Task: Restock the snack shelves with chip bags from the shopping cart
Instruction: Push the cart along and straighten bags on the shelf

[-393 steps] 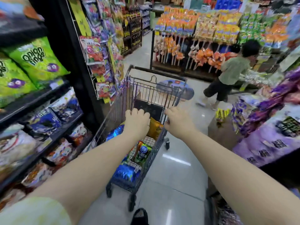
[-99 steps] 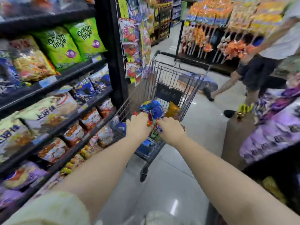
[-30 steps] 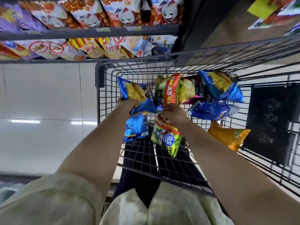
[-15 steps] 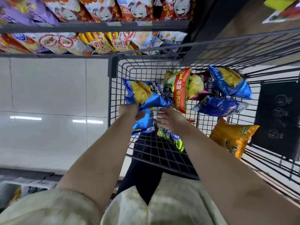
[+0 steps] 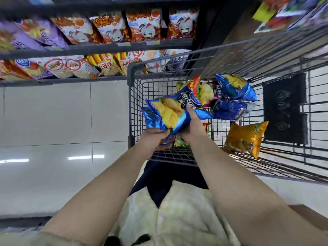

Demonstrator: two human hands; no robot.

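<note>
- The left hand (image 5: 156, 139) grips the near end of a glossy blue foil chip bag (image 5: 169, 112); the right hand (image 5: 192, 126) holds its right side
- Likely light, puffy, slippery and crushable: grip the sealed edges

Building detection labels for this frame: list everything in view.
Grey wire shopping cart: one, grey, centre-right.
Held blue foil chip bags: seemingly two stacked, blue-yellow, above cart's near-left corner.
Loose blue foil chip bags: two, blue, cart middle.
Orange foil bag: one, orange, cart, right of hands.
Green-red bag: one, behind held bags.
Shelved snack bags: many, red, white, purple, upper left.
Left hand: one, grips held bags' lower end.
Right hand: one, grips their right side.
</note>
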